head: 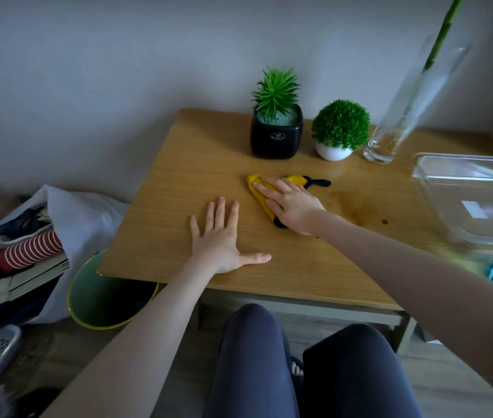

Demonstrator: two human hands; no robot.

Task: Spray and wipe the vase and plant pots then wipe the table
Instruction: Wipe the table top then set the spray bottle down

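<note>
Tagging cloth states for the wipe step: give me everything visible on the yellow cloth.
The yellow cloth looks like soft fabric with black trim; a black strip pokes out at its far right end and a black corner shows near the wrist. It lies bunched and flat on the wooden table, in front of the black pot. The right hand presses on it with straight fingers, covering its middle.

Left hand [219,236]: lay flat, palm down, fingers [220,211] straight and spread toward 12 o'clock, thumb stretched out toward 3 o'clock.
Left forearm: bare, ran in from 7 o'clock.
Right hand [289,203]: lay palm down, fingers straight and close together, aimed toward 10 o'clock.
Right forearm: bare, reached in from 4 o'clock.
Legs: both knees bent, at 6 o'clock.
</note>
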